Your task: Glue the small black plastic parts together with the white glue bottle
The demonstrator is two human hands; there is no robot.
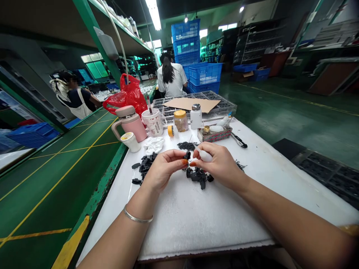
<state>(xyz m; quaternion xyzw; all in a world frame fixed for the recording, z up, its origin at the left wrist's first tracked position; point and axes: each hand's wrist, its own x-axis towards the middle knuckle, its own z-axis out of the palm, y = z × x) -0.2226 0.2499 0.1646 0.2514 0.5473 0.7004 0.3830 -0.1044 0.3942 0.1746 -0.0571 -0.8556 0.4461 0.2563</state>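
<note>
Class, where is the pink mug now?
In the head view, the pink mug stands near the left edge of the white tabletop, behind the white tub and left of the patterned cup.

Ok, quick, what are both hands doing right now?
Left hand: closed, pinching a small black part at the fingertips.
Right hand: closed, holding a small white bottle.

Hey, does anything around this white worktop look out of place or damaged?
Slightly: the orange-capped container appears tipped on its side, unlike the upright jar, and the green edge at left has chipped paint.
</note>
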